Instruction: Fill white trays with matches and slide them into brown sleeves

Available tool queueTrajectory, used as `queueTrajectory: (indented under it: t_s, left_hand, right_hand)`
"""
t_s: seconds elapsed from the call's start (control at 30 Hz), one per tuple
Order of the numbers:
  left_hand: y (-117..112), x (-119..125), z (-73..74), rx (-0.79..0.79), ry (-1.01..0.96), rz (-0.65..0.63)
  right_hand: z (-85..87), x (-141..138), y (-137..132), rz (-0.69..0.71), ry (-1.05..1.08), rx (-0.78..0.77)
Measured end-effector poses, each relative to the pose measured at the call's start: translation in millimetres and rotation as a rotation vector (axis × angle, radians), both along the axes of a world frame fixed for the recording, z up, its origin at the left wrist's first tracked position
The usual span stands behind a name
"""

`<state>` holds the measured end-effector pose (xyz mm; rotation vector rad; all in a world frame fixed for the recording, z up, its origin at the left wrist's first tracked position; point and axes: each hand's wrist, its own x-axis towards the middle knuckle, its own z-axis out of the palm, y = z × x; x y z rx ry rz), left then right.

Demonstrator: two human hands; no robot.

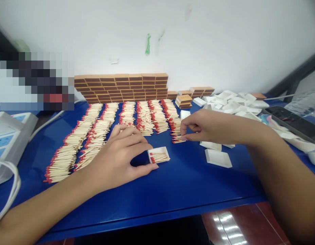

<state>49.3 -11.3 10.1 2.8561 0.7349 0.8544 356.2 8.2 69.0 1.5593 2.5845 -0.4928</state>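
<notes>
Match tray (162, 150): lay open side up on the blue table (152, 204), at 6 o'clock from the middle of the view; contained a thin layer of red-tipped matches (159, 158), heads toward 9 o'clock.
Left hand (121, 149): arched at 8 o'clock, thumb and index finger spread widely to either side of the tray's 9 o'clock end — apparently holding it steady.
Right hand (208, 126): hung at 3 o'clock, fingers curled, thumb and index tips narrowly apart at the near end of the rightmost match row (176, 127); cannot tell whether pinching any stick.
Other match rows (144, 117): stretched between 8 and 12 o'clock, partly hidden behind the left hand.
Matchbox wall (121, 89): stood at 11 o'clock, beyond the rows, brown sides facing 6 o'clock.
Box stack (184, 99): sat between 1 and 2 o'clock.
Spare trays (227, 102): lay heaped between 2 and 3 o'clock.
Lone tray (218, 158): rested at 4 o'clock, below the right wrist.
Gathering: judged to be the step in hand — sticks at the row's end being taken up, tray braced nearby.
Pinch: seemed to call for closing thumb and fingertip squarely on a few sticks, without scattering neighbours, and keeping heads aligned toward 9 o'clock.
</notes>
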Motion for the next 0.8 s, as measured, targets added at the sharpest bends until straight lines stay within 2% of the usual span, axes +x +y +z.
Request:
queueTrajectory:
  t_s: [0.43, 0.67, 0.8]
  left_hand:
    - [0.2, 0.7, -0.6, -0.020, 0.004, 0.003]
    - [-0.4, 0.5, -0.8, -0.018, 0.000, -0.002]
    - [-0.5, 0.3, -0.5, -0.022, 0.006, 0.003]
  right_hand:
    - [-1.5, -3.3, -3.5, 0.044, 0.108, 0.022]
    - [-1.9, -9.3, -5.9, 0.084, 0.198, -0.043]
    - [-4.2, -13.8, -8.0, 0.112, 0.290, -0.129]
